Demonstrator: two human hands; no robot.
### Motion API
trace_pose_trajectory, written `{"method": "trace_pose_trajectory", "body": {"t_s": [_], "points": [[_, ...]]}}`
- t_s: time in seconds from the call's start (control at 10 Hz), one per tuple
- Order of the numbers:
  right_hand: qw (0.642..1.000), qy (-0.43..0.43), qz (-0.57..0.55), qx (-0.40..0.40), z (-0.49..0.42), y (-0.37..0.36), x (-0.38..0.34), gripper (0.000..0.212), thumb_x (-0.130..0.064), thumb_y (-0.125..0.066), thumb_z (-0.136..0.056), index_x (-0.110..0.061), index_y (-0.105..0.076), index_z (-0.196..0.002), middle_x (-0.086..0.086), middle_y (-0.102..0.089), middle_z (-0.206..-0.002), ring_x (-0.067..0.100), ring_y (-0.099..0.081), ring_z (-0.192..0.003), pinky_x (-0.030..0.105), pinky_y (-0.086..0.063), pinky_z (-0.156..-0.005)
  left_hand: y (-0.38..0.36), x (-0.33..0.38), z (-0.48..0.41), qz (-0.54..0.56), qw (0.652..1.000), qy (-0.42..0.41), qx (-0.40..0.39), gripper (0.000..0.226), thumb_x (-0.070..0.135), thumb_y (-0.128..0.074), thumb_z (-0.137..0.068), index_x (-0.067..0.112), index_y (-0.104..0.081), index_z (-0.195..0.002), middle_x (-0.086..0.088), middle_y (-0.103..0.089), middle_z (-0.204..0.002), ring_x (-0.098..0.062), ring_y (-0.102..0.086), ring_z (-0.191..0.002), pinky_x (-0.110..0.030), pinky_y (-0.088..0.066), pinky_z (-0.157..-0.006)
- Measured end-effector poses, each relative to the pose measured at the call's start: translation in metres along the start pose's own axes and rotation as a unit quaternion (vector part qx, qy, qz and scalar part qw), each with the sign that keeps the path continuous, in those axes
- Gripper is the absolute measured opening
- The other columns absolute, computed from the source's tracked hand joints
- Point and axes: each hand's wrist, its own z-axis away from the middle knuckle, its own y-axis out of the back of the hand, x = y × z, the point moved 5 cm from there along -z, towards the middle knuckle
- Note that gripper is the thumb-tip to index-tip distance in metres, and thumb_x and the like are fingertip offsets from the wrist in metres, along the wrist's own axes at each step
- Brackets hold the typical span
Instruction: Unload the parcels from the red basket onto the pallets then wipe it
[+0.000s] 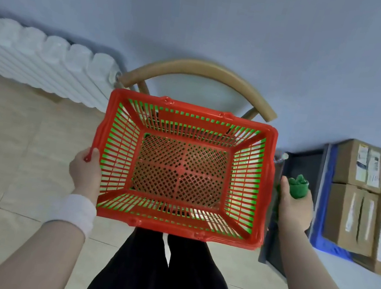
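The red basket [172, 234] is a slatted plastic crate with nothing inside, and it sits in front of me at waist height. My left hand [86, 173] grips its left rim, thumb on top. My right hand [294, 209] is at the basket's right side, closed around a bunched green cloth [297, 189]. Whether that hand also touches the rim I cannot tell. Several brown cardboard parcels [352, 213] lie on a blue pallet [320, 228] at the right.
A wooden chair [203, 69] with a curved back stands just behind the basket. A white radiator [41, 62] runs along the wall at the left. A dark mat [302, 166] lies between basket and pallet. Beige floor tiles spread to the left. My dark trousers show below.
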Motion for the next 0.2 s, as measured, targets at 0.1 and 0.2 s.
{"method": "trace_pose_trajectory", "body": {"t_s": [0.1, 0.2], "points": [[0.999, -0.008, -0.034, 0.035, 0.008, 0.016, -0.01, 0.04, -0.048, -0.058, -0.084, -0.015, -0.057, -0.107, 0.003, -0.056, -0.094, 0.024, -0.053, -0.091, 0.034, -0.039, -0.08, 0.006, 0.005, 0.005, -0.035, 0.999, 0.009, 0.039, 0.04, 0.034, -0.042, -0.094, 0.01, -0.054, -0.124, -0.016, -0.051, -0.13, -0.033, -0.047, -0.12, -0.048, -0.038, -0.103], [0.997, 0.054, -0.06, -0.003, 0.021, 0.015, -0.03, 0.034, -0.042, -0.059, -0.085, -0.014, -0.055, -0.104, -0.003, -0.053, -0.086, 0.02, -0.051, -0.085, 0.031, -0.039, -0.076, 0.001, 0.03, 0.012, -0.05, 0.995, -0.071, 0.046, 0.034, 0.026, -0.046, -0.093, 0.007, -0.056, -0.12, -0.018, -0.052, -0.126, -0.033, -0.045, -0.12, -0.046, -0.035, -0.105]]}}
